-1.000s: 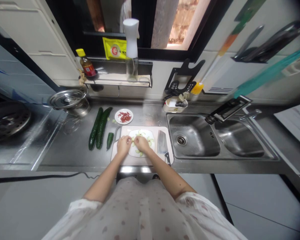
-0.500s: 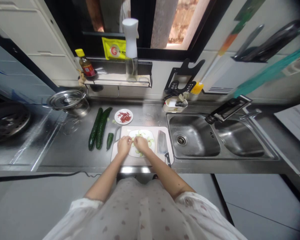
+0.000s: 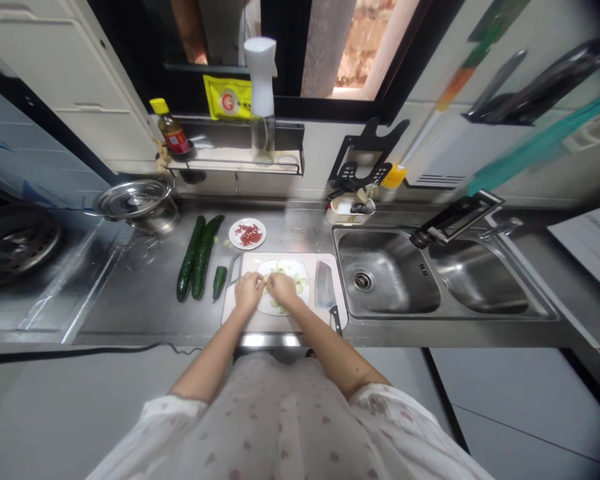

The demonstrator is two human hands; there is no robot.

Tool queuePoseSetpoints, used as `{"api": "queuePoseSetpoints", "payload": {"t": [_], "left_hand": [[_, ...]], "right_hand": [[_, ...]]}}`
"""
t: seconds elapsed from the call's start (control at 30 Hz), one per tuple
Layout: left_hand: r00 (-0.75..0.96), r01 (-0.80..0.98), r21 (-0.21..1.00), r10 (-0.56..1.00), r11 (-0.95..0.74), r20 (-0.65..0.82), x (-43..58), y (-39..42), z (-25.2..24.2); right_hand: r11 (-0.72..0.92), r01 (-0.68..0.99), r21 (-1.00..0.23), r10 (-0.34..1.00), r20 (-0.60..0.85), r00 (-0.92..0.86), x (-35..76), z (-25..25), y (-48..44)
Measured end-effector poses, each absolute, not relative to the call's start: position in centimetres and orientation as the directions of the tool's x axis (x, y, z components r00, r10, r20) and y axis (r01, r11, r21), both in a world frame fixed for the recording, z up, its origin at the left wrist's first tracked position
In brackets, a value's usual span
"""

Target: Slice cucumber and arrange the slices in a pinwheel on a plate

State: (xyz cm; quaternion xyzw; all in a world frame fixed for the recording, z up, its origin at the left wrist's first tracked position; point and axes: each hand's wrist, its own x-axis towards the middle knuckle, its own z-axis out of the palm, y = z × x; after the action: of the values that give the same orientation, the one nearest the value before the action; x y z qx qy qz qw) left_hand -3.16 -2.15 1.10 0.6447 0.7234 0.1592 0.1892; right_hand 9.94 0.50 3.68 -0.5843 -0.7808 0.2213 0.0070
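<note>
My left hand (image 3: 249, 290) and my right hand (image 3: 282, 289) are close together over a white plate (image 3: 279, 311). Both have their fingers pinched, and the fingertips nearly meet around a small pale green cucumber slice, partly hidden by the fingers. Thin cucumber slices (image 3: 299, 285) lie around the plate. Beneath the plate is a pale cutting board (image 3: 235, 321). On the board's right side rests a cleaver (image 3: 324, 283), its black handle toward me. A small plate of chopped red pieces (image 3: 249, 233) sits behind the board.
Two whole cucumbers (image 3: 200, 257) and a cut cucumber piece (image 3: 220, 283) lie left of the board. Farther left stands a lidded steel pot (image 3: 140, 205). A double sink (image 3: 390, 273) is at the right. A rack (image 3: 230, 160) along the wall holds bottles.
Hardly anything differs. Both hands stay over the plate in the same pinch, with only slight finger movement.
</note>
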Motion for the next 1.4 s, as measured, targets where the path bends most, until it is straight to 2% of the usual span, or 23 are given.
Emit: {"api": "queuePoseSetpoints", "payload": {"t": [0.87, 1.17, 1.4], "left_hand": [[-0.087, 0.891, 0.438, 0.992, 0.118, -0.091, -3.15, -2.2, 1.23], [-0.069, 0.906, 0.413, 0.995, 0.092, -0.07, -3.16, -2.29, 1.24], [-0.057, 0.905, 0.418, 0.997, 0.076, -0.059, -3.23, -2.27, 1.68]], "right_hand": [[0.19, 0.933, -0.306, 0.921, -0.274, -0.277, 9.84, 3.99, 0.53], [0.183, 0.933, -0.31, 0.924, -0.27, -0.271, 9.87, 4.08, 0.46], [0.152, 0.926, -0.345, 0.948, -0.214, -0.235, 10.45, 4.29, -0.16]]}}
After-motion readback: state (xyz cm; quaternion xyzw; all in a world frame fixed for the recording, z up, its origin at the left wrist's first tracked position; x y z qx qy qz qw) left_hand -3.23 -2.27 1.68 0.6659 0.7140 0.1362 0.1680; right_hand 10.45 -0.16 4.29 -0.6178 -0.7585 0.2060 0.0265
